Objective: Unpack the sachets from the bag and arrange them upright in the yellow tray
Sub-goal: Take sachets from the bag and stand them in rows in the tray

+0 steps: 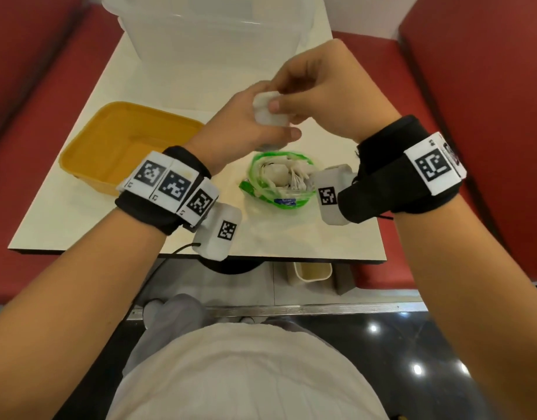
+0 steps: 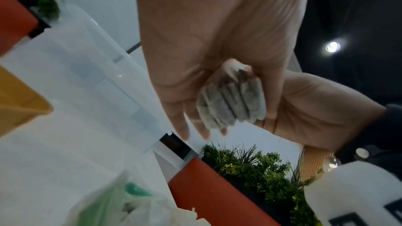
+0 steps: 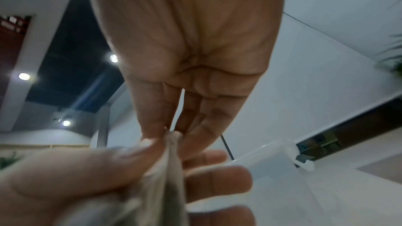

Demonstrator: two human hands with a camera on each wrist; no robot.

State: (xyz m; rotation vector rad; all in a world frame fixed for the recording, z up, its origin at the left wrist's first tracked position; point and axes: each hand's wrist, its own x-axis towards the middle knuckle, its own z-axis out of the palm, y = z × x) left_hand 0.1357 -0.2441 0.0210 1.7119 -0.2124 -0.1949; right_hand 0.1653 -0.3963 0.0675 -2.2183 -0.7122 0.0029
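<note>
Above the table my left hand (image 1: 255,122) grips a small stack of white sachets (image 1: 268,112), seen edge-on as several grey-white sachets (image 2: 232,104) between its fingers. My right hand (image 1: 309,89) pinches the top edge of the sachets (image 3: 173,145) with thumb and fingertips. Below the hands lies the open green and clear bag (image 1: 279,180) with more white sachets inside. The yellow tray (image 1: 79,159) sits to the left on the table, and I see no sachets in it.
A large clear plastic box (image 1: 206,34) stands at the far side of the white table (image 1: 337,237). Red bench seats (image 1: 479,101) flank the table. A small beige bin (image 1: 312,271) stands on the floor under the near edge.
</note>
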